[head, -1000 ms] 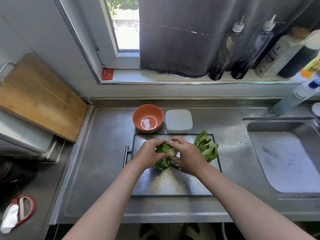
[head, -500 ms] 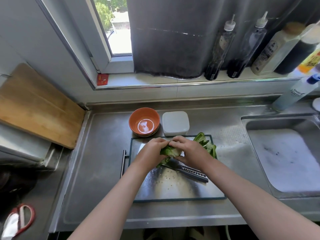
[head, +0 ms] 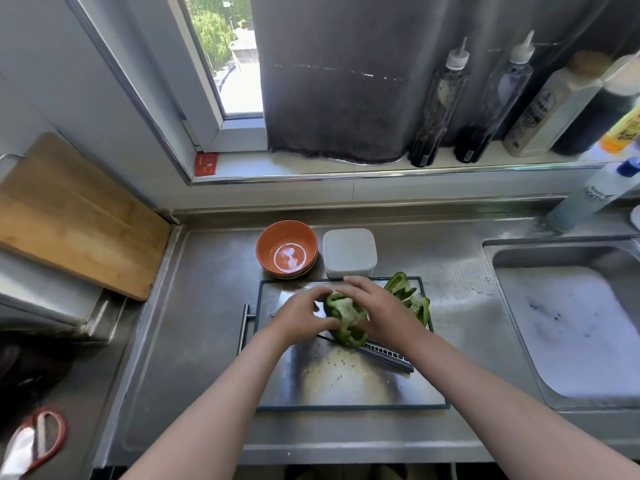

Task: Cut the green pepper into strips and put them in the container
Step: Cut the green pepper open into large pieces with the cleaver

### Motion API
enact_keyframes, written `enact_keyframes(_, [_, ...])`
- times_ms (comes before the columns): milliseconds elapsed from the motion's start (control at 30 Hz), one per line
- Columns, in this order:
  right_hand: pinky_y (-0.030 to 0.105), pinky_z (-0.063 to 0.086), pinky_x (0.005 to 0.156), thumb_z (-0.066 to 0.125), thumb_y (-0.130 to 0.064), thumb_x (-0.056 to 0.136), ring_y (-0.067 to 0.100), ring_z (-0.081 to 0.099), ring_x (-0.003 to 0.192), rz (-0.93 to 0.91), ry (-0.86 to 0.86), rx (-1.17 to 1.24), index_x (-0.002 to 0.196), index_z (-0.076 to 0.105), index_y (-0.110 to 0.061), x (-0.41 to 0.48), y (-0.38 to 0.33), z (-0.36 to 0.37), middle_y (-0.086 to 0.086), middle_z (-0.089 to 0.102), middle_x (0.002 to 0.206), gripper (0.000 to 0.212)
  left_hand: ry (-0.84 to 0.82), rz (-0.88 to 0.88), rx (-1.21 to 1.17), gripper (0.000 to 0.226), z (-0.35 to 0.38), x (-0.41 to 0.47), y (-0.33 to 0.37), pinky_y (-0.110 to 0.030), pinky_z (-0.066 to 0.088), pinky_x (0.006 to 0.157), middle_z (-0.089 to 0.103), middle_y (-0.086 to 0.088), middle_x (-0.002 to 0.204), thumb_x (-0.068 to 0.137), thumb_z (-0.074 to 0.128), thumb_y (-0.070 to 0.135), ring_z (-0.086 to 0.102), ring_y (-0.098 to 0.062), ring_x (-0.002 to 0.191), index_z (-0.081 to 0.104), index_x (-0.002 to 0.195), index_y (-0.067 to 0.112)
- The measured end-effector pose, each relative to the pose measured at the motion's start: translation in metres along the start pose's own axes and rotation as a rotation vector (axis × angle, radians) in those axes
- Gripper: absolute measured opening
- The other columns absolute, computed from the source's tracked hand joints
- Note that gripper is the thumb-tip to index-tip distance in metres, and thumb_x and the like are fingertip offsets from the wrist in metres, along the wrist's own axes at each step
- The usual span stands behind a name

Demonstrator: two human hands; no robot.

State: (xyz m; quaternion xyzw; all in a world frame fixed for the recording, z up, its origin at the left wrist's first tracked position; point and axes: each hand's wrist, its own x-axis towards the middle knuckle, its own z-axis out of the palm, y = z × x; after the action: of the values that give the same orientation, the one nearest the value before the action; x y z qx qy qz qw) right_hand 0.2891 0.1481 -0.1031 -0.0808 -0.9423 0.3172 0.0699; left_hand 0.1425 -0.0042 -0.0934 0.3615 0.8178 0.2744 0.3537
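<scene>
A green pepper half sits cut side up over the steel cutting board. My left hand grips its left side and my right hand holds its right side with curled fingers. More green pepper pieces lie at the board's far right corner. A knife lies flat on the board under the pepper, handle toward the right. Pale seeds are scattered over the board's middle. The white lidded container stands just behind the board.
An orange bowl stands left of the container. A sink lies at the right. A wooden board leans at the left. Several bottles line the window sill. Red scissors lie at the lower left.
Both hands have lifted and turned the pepper half so its inside faces up. The knife under it has come into view on the board.
</scene>
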Motion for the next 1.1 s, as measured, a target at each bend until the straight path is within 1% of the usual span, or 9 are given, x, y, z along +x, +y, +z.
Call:
enact_keyframes(67, [0.029, 0.045, 0.106, 0.077, -0.004, 0.082, 0.016, 0.054, 0.128, 0.084, -0.011, 0.020, 0.146, 0.050, -0.024, -0.003, -0.001, 0.002, -0.001, 0.053, 0.145, 0.072, 0.019, -0.041, -0.135, 0.055, 0.005, -0.004, -0.013, -0.011, 0.046, 0.072, 0.063, 0.017, 0.108, 0.074, 0.085, 0.029, 0.062, -0.010, 0.096, 0.062, 0.124, 0.030])
enact_keyframes(167, [0.025, 0.044, 0.105, 0.075, -0.006, 0.085, 0.016, 0.059, 0.121, 0.212, 0.030, 0.057, 0.141, 0.054, -0.022, -0.003, -0.004, 0.005, -0.001, 0.063, 0.134, 0.062, -0.012, -0.072, -0.373, 0.079, 0.016, -0.012, -0.024, -0.020, 0.053, 0.072, 0.058, 0.005, 0.119, 0.072, 0.086, 0.013, 0.070, -0.012, 0.089, 0.049, 0.138, 0.036])
enact_keyframes(300, [0.022, 0.048, 0.101, 0.081, -0.009, 0.082, 0.009, 0.065, 0.107, 0.330, -0.001, 0.157, 0.136, 0.061, -0.021, 0.004, -0.011, 0.011, -0.002, 0.072, 0.119, 0.059, 0.019, -0.017, -0.205, 0.093, 0.028, -0.007, -0.022, -0.012, 0.049, 0.071, 0.040, 0.000, 0.124, 0.075, 0.077, -0.003, 0.063, -0.009, 0.079, 0.037, 0.147, 0.041])
enact_keyframes(433, [0.017, 0.051, 0.093, 0.082, -0.010, 0.081, 0.001, 0.064, 0.093, 0.409, -0.010, 0.211, 0.134, 0.063, -0.024, 0.007, -0.014, 0.011, -0.007, 0.072, 0.113, 0.058, 0.062, 0.049, -0.029, 0.081, 0.023, 0.001, -0.023, -0.004, 0.037, 0.071, 0.041, 0.007, 0.109, 0.073, 0.082, 0.007, 0.050, -0.001, 0.081, 0.049, 0.140, 0.036])
enact_keyframes(567, [0.004, 0.045, 0.073, 0.081, -0.013, 0.083, -0.003, 0.064, 0.078, 0.510, 0.024, 0.260, 0.129, 0.065, -0.025, 0.006, -0.016, 0.013, -0.011, 0.069, 0.114, 0.050, 0.091, 0.032, -0.085, 0.058, 0.015, 0.007, -0.026, -0.007, 0.042, 0.071, 0.046, 0.007, 0.118, 0.076, 0.083, 0.013, 0.058, -0.008, 0.093, 0.058, 0.125, 0.030])
enact_keyframes(667, [0.014, 0.051, 0.083, 0.081, -0.018, 0.084, 0.000, 0.065, 0.089, 0.565, 0.046, 0.311, 0.118, 0.071, -0.023, 0.005, -0.018, 0.019, -0.013, 0.070, 0.111, 0.036, 0.032, -0.012, -0.151, 0.062, 0.017, 0.005, -0.026, -0.012, 0.048, 0.065, 0.057, 0.004, 0.120, 0.077, 0.078, 0.009, 0.061, -0.009, 0.084, 0.047, 0.127, 0.029])
enact_keyframes(767, [0.023, 0.053, 0.089, 0.080, -0.018, 0.085, 0.001, 0.065, 0.092, 0.641, 0.072, 0.422, 0.108, 0.075, -0.023, 0.008, -0.019, 0.018, -0.011, 0.072, 0.103, 0.024, 0.028, -0.039, -0.287, 0.078, 0.022, 0.001, -0.029, -0.024, 0.054, 0.078, 0.064, -0.002, 0.107, 0.078, 0.080, 0.014, 0.060, -0.009, 0.080, 0.040, 0.140, 0.039])
enact_keyframes(933, [0.026, 0.060, 0.065, 0.068, -0.002, 0.092, 0.016, 0.072, 0.073, 0.752, 0.095, 0.978, 0.106, 0.074, -0.009, 0.021, -0.035, 0.001, 0.012, 0.076, 0.092, 0.017, 0.186, -0.042, -0.468, 0.056, 0.011, -0.019, -0.025, -0.022, 0.054, 0.088, 0.061, 0.010, 0.117, 0.081, 0.081, 0.028, 0.062, -0.007, 0.104, 0.055, 0.129, 0.040])
enact_keyframes(1100, [0.027, 0.059, 0.062, 0.068, -0.008, 0.095, 0.019, 0.070, 0.071, 0.929, 0.093, 1.158, 0.110, 0.070, 0.000, 0.036, -0.049, 0.028, 0.010, 0.074, 0.084, 0.018, 0.062, -0.045, -0.412, 0.109, 0.005, -0.033, -0.030, -0.019, 0.043, 0.101, 0.040, 0.005, 0.138, 0.057, 0.093, 0.031, 0.050, -0.005, 0.123, 0.031, 0.146, 0.026])
